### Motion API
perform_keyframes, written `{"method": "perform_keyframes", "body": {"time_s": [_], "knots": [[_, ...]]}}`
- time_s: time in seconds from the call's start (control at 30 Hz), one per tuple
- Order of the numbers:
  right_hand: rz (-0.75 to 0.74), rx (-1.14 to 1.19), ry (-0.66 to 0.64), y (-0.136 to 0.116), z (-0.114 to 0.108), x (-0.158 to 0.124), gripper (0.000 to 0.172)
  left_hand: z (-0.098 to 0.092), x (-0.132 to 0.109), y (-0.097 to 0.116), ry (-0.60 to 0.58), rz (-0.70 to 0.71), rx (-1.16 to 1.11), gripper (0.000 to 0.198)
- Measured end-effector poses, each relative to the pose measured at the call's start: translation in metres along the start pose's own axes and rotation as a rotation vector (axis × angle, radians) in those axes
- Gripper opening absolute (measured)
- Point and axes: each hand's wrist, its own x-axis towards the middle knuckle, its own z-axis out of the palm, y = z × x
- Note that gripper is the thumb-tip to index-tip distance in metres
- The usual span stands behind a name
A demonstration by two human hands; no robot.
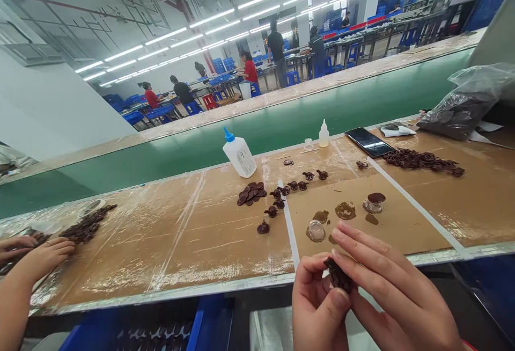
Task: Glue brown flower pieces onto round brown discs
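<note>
Dark Brown Piece Pinched Between Thumb and Finger

The dark piece point(338, 276) sits above the table's near edge, between the person's two hands. It is small and brown, close to black, with a rough, uneven surface; fingers cover part of its outline, so its full shape cannot be told. It tilts, its upper end pointing toward 11 o'clock.

The left hand point(317, 302) grasps it, thumb and forefinger closed on it. The right hand point(398, 281) comes in from 3 o'clock, fingers straight and close together, the tips right by the piece's upper end; whether they grip it, I cannot tell.

Reading the clock from the piece, a row of small brown figures point(263, 227) lies at 11 o'clock. Just beyond, between 10 and 11, is a heap of flat brown discs point(251, 194). A white bottle point(240, 155) with a blue cap leans near 11, farther out. At 12 stands a small dropper bottle point(324, 136). A clear round holder point(373, 207) topped by a brown disc is at 1 o'clock, and well beyond it a pile of dark strips point(422, 162).
</note>
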Motion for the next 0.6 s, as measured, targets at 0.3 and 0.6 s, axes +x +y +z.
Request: {"method": "perform_keyframes", "body": {"time_s": [0.3,0.6], "knots": [[0.043,0.031,0.026,0.006,0.000,-0.005,0.043,0.000,0.000,-0.001,-0.022,-0.039,-0.025,0.039],[0.057,0.023,0.035,0.007,-0.006,0.000,0.035,-0.022,0.012,0.011,0.189,0.112,0.119,0.039]]}}
